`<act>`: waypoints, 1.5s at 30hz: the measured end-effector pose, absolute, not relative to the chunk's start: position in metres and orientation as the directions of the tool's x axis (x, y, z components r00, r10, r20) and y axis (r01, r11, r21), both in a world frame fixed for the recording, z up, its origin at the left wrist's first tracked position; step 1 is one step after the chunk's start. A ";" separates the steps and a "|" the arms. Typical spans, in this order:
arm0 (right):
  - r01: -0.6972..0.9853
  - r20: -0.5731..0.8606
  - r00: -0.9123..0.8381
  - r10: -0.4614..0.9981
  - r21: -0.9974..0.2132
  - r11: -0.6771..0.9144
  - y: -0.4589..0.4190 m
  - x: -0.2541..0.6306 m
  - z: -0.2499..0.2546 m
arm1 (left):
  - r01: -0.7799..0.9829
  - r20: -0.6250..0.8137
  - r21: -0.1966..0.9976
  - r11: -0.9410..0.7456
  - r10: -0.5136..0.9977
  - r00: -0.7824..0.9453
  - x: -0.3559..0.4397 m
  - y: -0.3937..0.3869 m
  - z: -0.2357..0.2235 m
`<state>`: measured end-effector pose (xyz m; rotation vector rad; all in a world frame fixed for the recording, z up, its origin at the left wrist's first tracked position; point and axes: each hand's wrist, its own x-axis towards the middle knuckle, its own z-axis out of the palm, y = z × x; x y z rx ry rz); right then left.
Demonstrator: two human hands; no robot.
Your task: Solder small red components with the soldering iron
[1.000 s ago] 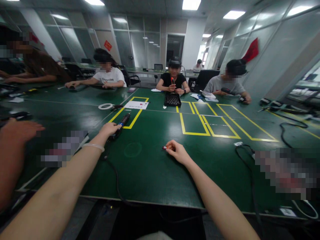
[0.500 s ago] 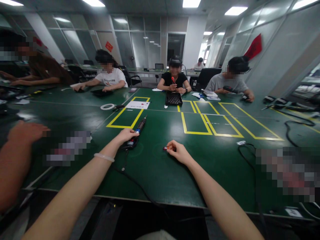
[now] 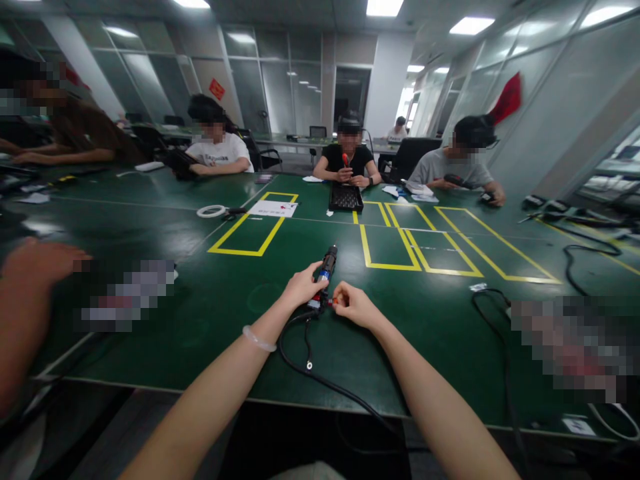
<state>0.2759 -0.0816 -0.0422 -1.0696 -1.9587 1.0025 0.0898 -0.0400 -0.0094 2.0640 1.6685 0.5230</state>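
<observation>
Our left hand (image 3: 301, 287) grasps a dark, blue-banded cylindrical tool (image 3: 330, 257), its tip pointing away; our right fingertips pinch a small red-and-orange piece (image 3: 331, 303) beside its near end, contact unclear. Nearer us, a black cable (image 3: 327, 382) crosses the green tabletop (image 3: 210, 353); beyond our hands lie yellow tape outlines (image 3: 393, 267). We judge this close two-handed positioning, calling for a steady left grip and fine right-finger control.

Black, blue-banded on the cylindrical tool (image 3: 329, 262) at the left fingers (image 3: 309, 272). Red-orange on the tiny piece (image 3: 331, 303) at the right fingers (image 3: 344, 291); green on the flat tabletop (image 3: 220, 307) below.
</observation>
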 end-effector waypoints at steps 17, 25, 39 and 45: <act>0.384 0.245 -0.422 0.873 -0.824 0.416 -0.086 0.262 -0.043 | 0.881 0.076 0.399 -0.254 0.967 0.245 0.086 -0.050 -0.017; 0.299 0.259 -0.432 0.864 -0.863 0.408 -0.085 0.261 -0.046 | 0.876 0.070 0.400 -0.270 0.962 0.265 0.085 -0.058 -0.014; 0.251 0.267 -0.423 0.866 -0.883 0.396 -0.082 0.269 -0.046 | 0.863 -0.024 0.298 -0.409 0.900 0.435 0.086 -0.069 -0.001; 0.230 0.268 -0.403 0.875 -0.896 0.380 -0.077 0.273 -0.050 | 0.882 -0.025 0.273 -0.383 0.914 0.405 0.086 -0.068 -0.001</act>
